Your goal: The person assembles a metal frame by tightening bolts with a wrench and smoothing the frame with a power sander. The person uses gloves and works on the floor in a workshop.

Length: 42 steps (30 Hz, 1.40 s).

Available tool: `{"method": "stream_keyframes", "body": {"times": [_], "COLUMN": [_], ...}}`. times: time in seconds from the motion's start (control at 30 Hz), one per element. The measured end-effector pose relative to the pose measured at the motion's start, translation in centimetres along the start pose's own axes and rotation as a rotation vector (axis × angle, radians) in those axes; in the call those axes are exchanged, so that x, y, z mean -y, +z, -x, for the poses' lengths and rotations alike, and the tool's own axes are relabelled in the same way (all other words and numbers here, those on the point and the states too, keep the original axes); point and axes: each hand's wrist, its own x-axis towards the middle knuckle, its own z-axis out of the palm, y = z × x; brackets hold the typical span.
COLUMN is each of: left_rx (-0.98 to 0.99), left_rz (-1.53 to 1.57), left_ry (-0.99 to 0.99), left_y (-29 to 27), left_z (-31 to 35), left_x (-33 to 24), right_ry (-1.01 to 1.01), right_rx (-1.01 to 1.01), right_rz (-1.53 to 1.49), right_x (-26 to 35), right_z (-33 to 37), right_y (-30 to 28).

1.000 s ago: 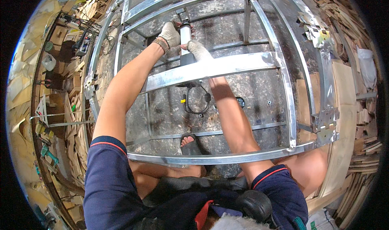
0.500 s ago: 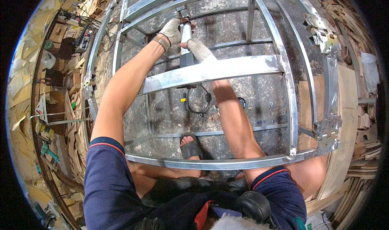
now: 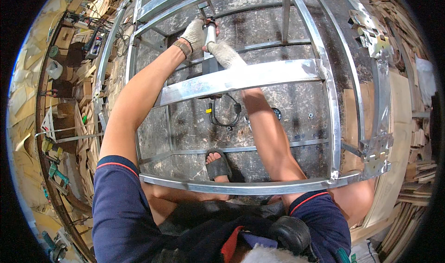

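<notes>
A metal frame (image 3: pixel 241 79) of welded square tube surrounds my arms. Behind its wide crossbar, what looks like a linear actuator (image 3: pixel 211 35) stands lengthwise, with a silver tube and a dark-grey body. My left hand (image 3: pixel 193 33), in a pale knit glove, grips its far end beside a small bracket; some of those fingers are hidden. My right hand (image 3: pixel 226 54), gloved the same way, reaches under the crossbar and closes round the silver tube lower down. A black cable (image 3: pixel 227 124) with a yellow tag trails on the floor nearer me, partly behind the bar.
Hinge-like metal plates (image 3: pixel 376 158) stick out at the frame's right corner. Wooden boards (image 3: pixel 398 124) lie along the right. On the left are wood scraps, a green power tool (image 3: pixel 58 174) and a power strip (image 3: pixel 96 45). My sandalled foot (image 3: pixel 218 165) is inside the frame.
Both hands stay on the actuator, the right having slid slightly left. More of the bracket at the far end shows. The whole view has shifted a little.
</notes>
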Motion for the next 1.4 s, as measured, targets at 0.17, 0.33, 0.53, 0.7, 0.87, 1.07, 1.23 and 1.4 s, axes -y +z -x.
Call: {"method": "stream_keyframes", "body": {"times": [0.17, 0.33, 0.53, 0.7, 0.87, 1.07, 1.23, 1.4], "left_rx": [-0.04, 0.006, 0.004, -0.033, -0.025, -0.034, -0.066, -0.081], "left_rz": [-0.037, -0.063, -0.008, -0.064, -0.068, -0.055, -0.107, -0.122], "left_ry": [0.011, 0.048, 0.051, 0.039, 0.007, 0.027, -0.011, 0.022], "left_y": [0.2, 0.4, 0.3, 0.7, 0.8, 1.0, 1.2, 1.3], "left_z": [-0.1, -0.1, -0.1, 0.0, 0.4, 0.1, 0.2, 0.2], "left_x": [0.0, 0.0, 0.1, -0.1, -0.4, -0.3, -0.3, -0.3], "right_ry": [0.13, -0.025, 0.21, 0.235, 0.245, 0.273, 0.29, 0.27], "right_rx": [-0.013, -0.064, -0.038, -0.042, -0.067, -0.075, -0.054, -0.001], "right_rz": [-0.142, -0.389, -0.485, -0.585, -0.667, -0.727, -0.658, -0.646], "right_x": [0.3, -0.4, -0.2, 0.4, 1.6, 3.3, 3.8, 3.4], "right_z": [0.1, -0.1, -0.1, -0.2, 1.2, 2.4, 2.3, 1.8], "right_y": [-0.1, 0.6, 0.5, 0.3, -0.1, -0.8, -1.2, -1.2]}}
